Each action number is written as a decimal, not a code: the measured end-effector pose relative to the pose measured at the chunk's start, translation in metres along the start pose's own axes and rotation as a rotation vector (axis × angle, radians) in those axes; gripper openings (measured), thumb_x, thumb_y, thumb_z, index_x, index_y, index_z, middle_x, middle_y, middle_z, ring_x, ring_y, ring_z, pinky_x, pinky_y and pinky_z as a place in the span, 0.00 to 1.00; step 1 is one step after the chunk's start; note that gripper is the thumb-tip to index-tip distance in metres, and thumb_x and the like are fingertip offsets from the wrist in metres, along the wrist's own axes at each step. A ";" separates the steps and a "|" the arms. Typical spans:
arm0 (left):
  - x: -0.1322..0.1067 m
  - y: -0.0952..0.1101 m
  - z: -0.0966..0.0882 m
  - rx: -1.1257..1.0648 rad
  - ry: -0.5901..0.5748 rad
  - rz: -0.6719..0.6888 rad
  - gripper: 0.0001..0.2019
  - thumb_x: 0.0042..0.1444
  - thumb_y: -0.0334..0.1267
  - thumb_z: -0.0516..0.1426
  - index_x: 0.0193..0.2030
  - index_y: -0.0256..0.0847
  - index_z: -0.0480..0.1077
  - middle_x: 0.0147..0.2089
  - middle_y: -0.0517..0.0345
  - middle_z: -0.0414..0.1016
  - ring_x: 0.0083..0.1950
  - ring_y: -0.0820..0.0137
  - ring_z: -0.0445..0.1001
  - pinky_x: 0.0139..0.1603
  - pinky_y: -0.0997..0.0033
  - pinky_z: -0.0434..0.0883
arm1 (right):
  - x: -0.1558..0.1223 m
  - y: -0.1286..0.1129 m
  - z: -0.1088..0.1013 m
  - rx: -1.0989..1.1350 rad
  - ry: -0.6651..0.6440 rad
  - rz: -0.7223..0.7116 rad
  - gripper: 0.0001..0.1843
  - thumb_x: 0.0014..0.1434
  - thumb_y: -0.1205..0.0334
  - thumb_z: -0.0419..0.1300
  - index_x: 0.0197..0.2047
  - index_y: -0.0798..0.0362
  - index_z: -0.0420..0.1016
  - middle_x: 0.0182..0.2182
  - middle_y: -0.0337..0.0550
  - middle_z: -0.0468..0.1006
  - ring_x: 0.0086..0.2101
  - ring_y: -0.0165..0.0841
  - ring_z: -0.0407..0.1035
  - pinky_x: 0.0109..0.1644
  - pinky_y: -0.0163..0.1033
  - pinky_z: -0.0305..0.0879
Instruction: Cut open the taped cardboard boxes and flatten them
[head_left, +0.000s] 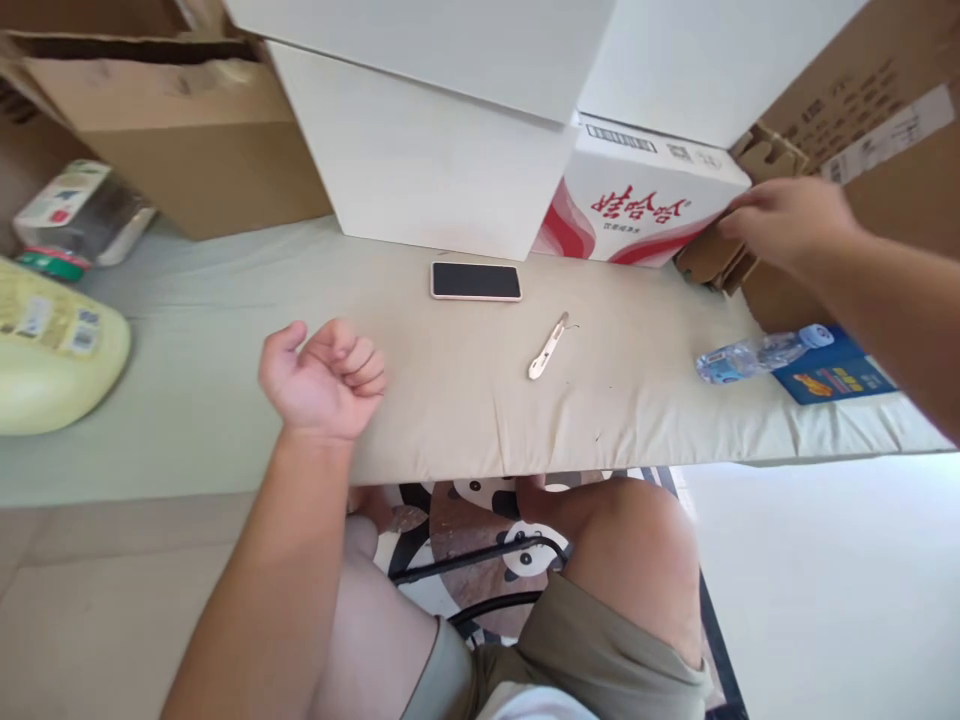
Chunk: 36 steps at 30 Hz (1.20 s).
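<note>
My left hand (pixel 322 380) is held above the cloth-covered table, palm up, fingers curled in and nothing in them. On the right, my right hand (pixel 795 220) reaches to a brown cardboard piece (pixel 709 252) with cut-out edges, standing between a white box and a large brown carton. Its fingers are bent over the piece's upper part; the exact grip is partly hidden. A phone (pixel 475 281) lies dark screen up at the middle. Right of it lies a small pale utility knife (pixel 548 347).
White boxes (pixel 420 150) and a white-red box (pixel 637 200) line the back. Brown cartons stand left (pixel 202 170) and right (pixel 900 180). A water bottle (pixel 761 355) lies by a blue packet (pixel 832 375). A yellow jug (pixel 60 350) and clear jar (pixel 90 215) are at left.
</note>
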<state>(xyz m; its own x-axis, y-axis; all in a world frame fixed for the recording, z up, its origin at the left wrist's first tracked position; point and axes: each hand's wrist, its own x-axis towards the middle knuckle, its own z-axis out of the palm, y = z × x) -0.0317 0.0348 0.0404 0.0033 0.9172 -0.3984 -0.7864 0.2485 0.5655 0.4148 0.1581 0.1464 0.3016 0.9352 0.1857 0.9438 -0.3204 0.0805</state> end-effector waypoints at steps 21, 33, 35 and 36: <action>-0.025 0.047 -0.066 -0.287 -0.280 0.111 0.21 0.66 0.50 0.50 0.26 0.40 0.63 0.20 0.65 0.53 0.15 0.79 0.50 0.14 0.79 0.46 | -0.119 -0.477 0.001 0.264 -0.144 -1.015 0.27 0.65 0.70 0.56 0.68 0.58 0.68 0.66 0.55 0.71 0.64 0.49 0.71 0.71 0.57 0.66; -0.020 0.052 -0.068 -0.309 -0.274 0.172 0.21 0.68 0.47 0.48 0.25 0.40 0.62 0.20 0.64 0.49 0.18 0.78 0.47 0.18 0.79 0.48 | -0.138 -0.577 -0.022 0.550 -0.236 -0.949 0.26 0.67 0.73 0.53 0.67 0.67 0.69 0.66 0.46 0.75 0.69 0.40 0.65 0.74 0.44 0.59; -0.020 0.054 -0.068 -0.302 -0.212 0.198 0.21 0.68 0.46 0.48 0.24 0.40 0.61 0.20 0.64 0.49 0.18 0.78 0.48 0.19 0.78 0.49 | -0.138 -0.565 -0.020 0.630 -0.247 -0.938 0.28 0.68 0.71 0.54 0.70 0.62 0.69 0.64 0.41 0.77 0.67 0.35 0.68 0.73 0.41 0.60; -0.020 0.054 -0.069 -0.304 -0.156 0.219 0.21 0.68 0.46 0.48 0.24 0.40 0.60 0.20 0.64 0.48 0.18 0.77 0.47 0.19 0.77 0.50 | -0.140 -0.555 -0.018 0.672 -0.246 -0.928 0.29 0.68 0.71 0.55 0.71 0.61 0.68 0.66 0.40 0.75 0.63 0.32 0.72 0.72 0.39 0.63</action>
<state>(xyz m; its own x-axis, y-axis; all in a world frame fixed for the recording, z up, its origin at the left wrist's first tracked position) -0.1165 0.0082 0.0295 -0.1089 0.9804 -0.1643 -0.9256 -0.0398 0.3763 -0.1535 0.2022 0.0930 -0.5914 0.7962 0.1273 0.6752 0.5754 -0.4616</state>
